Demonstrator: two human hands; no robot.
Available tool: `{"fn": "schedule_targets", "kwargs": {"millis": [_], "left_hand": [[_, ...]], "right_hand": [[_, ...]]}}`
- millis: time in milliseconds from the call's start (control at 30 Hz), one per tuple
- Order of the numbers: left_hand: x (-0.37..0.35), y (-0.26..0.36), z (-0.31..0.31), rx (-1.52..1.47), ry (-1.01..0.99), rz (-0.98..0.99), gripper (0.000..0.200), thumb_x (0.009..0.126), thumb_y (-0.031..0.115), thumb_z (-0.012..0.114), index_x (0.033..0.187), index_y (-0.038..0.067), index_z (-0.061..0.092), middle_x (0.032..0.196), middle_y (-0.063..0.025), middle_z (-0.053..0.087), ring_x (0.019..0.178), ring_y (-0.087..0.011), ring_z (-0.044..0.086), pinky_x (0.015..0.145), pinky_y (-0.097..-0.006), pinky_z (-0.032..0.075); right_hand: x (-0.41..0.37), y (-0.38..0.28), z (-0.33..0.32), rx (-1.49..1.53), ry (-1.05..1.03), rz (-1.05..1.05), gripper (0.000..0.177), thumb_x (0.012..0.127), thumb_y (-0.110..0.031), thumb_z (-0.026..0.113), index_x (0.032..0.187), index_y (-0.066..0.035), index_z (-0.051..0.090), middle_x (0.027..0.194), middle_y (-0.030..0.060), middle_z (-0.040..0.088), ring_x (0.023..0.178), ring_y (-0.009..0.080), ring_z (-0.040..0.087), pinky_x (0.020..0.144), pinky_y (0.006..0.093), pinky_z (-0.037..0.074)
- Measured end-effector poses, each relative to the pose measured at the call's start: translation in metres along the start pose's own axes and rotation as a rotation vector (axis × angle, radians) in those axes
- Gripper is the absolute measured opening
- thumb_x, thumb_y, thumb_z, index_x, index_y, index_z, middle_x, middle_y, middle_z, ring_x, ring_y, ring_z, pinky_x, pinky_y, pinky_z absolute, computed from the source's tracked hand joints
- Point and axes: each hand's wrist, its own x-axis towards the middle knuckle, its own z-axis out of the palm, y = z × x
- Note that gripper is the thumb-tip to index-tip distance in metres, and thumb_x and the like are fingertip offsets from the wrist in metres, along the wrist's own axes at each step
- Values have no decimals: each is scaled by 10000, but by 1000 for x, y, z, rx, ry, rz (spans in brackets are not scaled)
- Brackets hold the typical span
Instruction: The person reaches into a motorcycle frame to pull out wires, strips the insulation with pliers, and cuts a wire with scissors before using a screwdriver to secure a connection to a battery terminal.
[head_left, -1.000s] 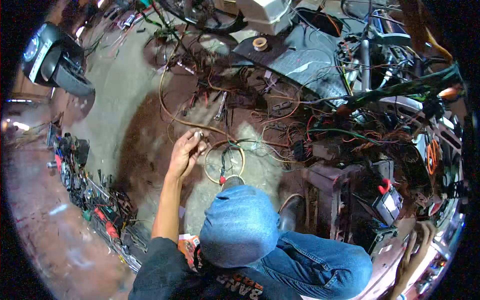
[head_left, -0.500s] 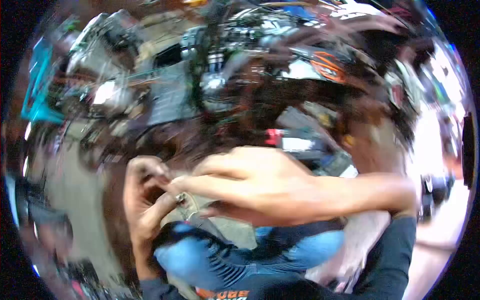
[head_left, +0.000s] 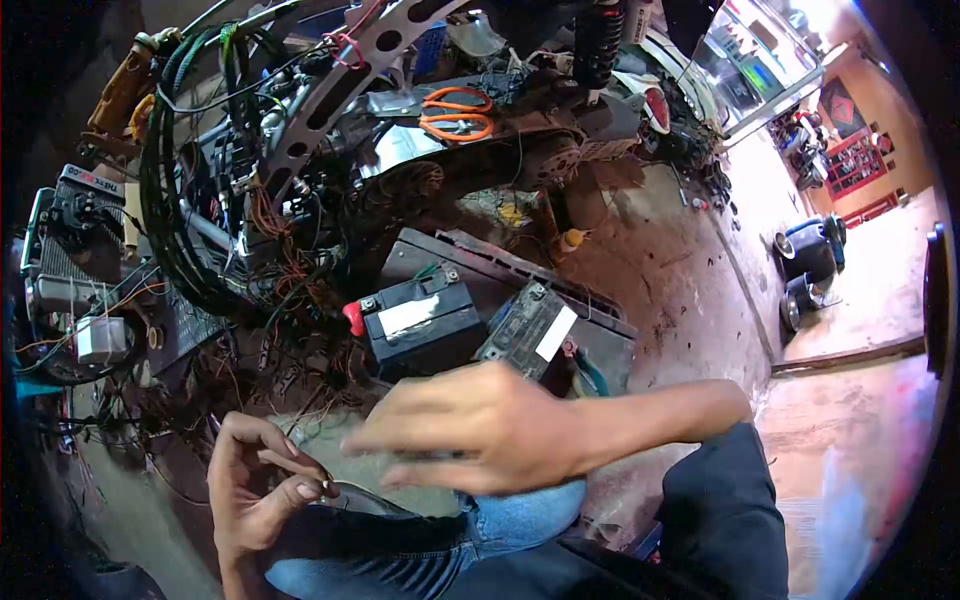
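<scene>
My left hand (head_left: 265, 480), at the lower left, has its thumb and index finger pinched together on something small near the fingertips, too small to make out. To its right, my right hand (head_left: 480, 430) is blurred by motion, its fingers apart and pointing left, with nothing seen in them. The two hands do not touch. Just beyond my right hand lie a dark battery (head_left: 420, 318) with a white label and a red terminal cover, and a second battery (head_left: 530, 330).
A motorcycle frame (head_left: 340, 90) with hanging cable bundles (head_left: 165, 200) stands ahead. Orange-handled scissors (head_left: 456, 113) lie on it. A small yellow-capped bottle (head_left: 572, 239) stands on the floor. A radiator-like part (head_left: 85, 225) is at the left, wheels (head_left: 800, 300) at the right.
The view has swung to the right and grown sharper. My right hand, earlier at my left hand's fingertips, has come away to the right and opened.
</scene>
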Motion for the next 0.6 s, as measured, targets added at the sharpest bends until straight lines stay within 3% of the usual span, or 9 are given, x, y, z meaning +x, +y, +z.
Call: {"fn": "schedule_targets", "kwargs": {"millis": [133,200,233,333,467,600], "left_hand": [[10,15,15,77,23,106,424,876,107,817,1086,-2,465,858,-122,670,735,-143,691,700,-247,544],[8,15,11,79,57,168,527,850,208,873,1113,-5,470,919,-85,630,751,-127,664,749,-242,540],[7,17,14,75,78,180,531,847,199,875,1124,-6,471,961,-85,602,783,-134,667,764,-248,545],[5,11,20,59,62,143,524,837,129,872,1151,-11,476,1052,-97,535,869,-162,684,789,-273,561],[19,-1,25,113,-126,20,431,869,15,797,1160,-35,483,1075,-127,628,908,-169,722,799,-282,568],[29,-4,26,205,-210,-16,366,912,22,753,1170,-35,501,928,-113,703,878,-154,726,795,-283,560]], "right_hand": [[7,-10,18,-68,81,-108,251,903,-180,743,1063,-43,605,904,125,621,739,330,670,617,436,530],[14,-15,16,-67,151,-103,266,892,-175,753,1059,-43,594,894,124,624,733,328,671,607,435,524],[15,-19,11,37,122,-2,289,885,-154,758,1102,-43,603,880,121,638,734,325,680,614,423,532],[12,-8,6,-33,120,-82,275,873,-124,795,1119,-46,699,897,90,710,701,263,693,613,342,547],[0,7,0,51,8,25,196,865,-93,801,1046,-45,741,879,102,722,712,259,704,613,343,549],[-7,2,-16,-113,-8,130,162,846,-80,815,994,-40,761,918,104,756,759,251,736,649,333,572]]}}
